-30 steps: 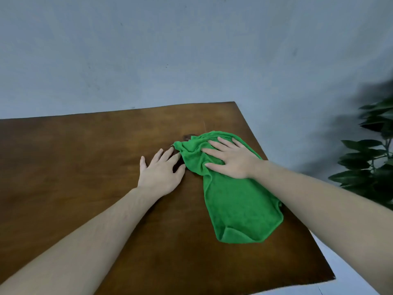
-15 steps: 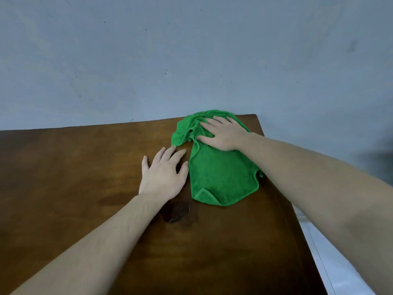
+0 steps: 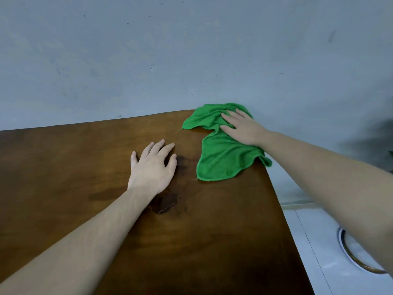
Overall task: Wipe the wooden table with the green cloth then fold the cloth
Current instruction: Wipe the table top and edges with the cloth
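Observation:
A crumpled green cloth (image 3: 223, 158) lies at the far right corner of the wooden table (image 3: 85, 167), and its far end bunches against the wall. My right hand (image 3: 242, 128) presses flat on the cloth's far half, fingers spread and pointing left. My left hand (image 3: 153, 167) rests palm down on the bare wood to the left of the cloth, fingers apart, not touching it. The cloth's right edge hangs slightly over the table's right side.
A grey wall (image 3: 191, 50) rises directly behind the table. A dark knot or chip (image 3: 165, 202) marks the wood near my left wrist. Right of the table lies white floor (image 3: 319, 241) with a round metal-rimmed fitting (image 3: 348, 252).
My right hand has pushed the cloth away from me, from mid-table to the far right corner against the wall. My left hand has stayed flat on the wood.

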